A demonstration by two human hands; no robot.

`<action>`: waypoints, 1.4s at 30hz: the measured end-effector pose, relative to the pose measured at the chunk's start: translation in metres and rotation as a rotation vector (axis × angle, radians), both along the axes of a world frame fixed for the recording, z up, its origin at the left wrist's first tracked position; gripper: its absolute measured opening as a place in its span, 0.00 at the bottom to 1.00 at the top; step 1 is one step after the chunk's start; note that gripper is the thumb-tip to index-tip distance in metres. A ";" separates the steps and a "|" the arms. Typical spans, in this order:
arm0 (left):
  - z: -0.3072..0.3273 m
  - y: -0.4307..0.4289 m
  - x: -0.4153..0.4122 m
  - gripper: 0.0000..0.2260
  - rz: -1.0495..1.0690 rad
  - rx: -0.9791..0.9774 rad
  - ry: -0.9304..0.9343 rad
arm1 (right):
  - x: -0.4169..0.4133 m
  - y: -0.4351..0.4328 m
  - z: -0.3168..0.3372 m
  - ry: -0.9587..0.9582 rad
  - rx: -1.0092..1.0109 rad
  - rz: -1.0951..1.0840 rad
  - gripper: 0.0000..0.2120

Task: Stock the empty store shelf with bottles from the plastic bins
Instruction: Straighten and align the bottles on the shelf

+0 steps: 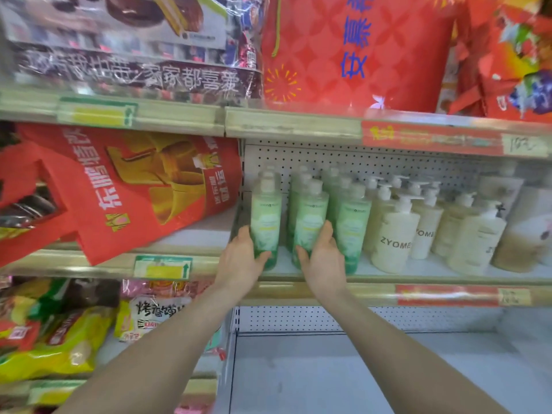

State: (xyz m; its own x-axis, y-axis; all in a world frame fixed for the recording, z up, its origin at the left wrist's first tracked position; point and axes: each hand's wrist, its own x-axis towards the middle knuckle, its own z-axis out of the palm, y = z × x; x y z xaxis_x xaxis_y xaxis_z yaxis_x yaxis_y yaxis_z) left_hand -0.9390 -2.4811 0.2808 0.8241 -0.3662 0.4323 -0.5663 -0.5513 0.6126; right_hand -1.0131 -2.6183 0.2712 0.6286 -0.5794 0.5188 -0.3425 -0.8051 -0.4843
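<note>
Several green bottles stand in rows at the left end of the middle shelf [388,274]. My left hand [243,259] is wrapped around the base of the front left green bottle [265,216]. My right hand [324,258] grips the base of the green bottle beside it [310,216]. Both bottles stand upright at the shelf's front edge. To their right stand several cream pump bottles [394,234] marked ZYOME. The plastic bins are out of view.
A red gift bag [125,189] leans on the neighbouring shelf to the left. Red bags [358,49] fill the shelf above. Snack packs [59,339] sit at lower left. A bare white shelf [358,377] lies below my arms.
</note>
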 end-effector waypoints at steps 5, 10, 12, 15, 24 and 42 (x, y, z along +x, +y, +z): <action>0.002 0.004 0.000 0.22 -0.019 0.014 0.012 | -0.002 -0.001 0.002 0.021 0.017 0.016 0.36; 0.009 0.009 0.001 0.24 -0.056 0.016 0.028 | -0.014 0.007 0.025 -0.069 -0.083 0.065 0.39; 0.020 0.011 0.003 0.26 -0.056 -0.019 0.001 | -0.021 0.007 0.043 -0.170 -0.233 0.089 0.36; 0.046 0.012 0.007 0.30 -0.044 -0.091 -0.105 | -0.022 -0.003 0.075 -0.218 -0.410 0.117 0.29; 0.077 0.000 0.010 0.32 -0.033 0.023 -0.117 | -0.001 -0.014 0.098 0.150 -0.376 0.069 0.30; 0.088 -0.004 0.025 0.35 -0.056 -0.064 -0.104 | 0.003 -0.022 0.076 -0.023 -0.389 0.131 0.30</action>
State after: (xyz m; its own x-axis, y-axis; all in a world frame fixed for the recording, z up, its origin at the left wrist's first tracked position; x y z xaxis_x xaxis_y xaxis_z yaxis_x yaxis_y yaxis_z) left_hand -0.9135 -2.4855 0.3686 0.7526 -0.3790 0.5385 -0.6574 -0.4786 0.5820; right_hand -1.0103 -2.6407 0.3475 0.6699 -0.2529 0.6980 -0.2176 -0.9658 -0.1411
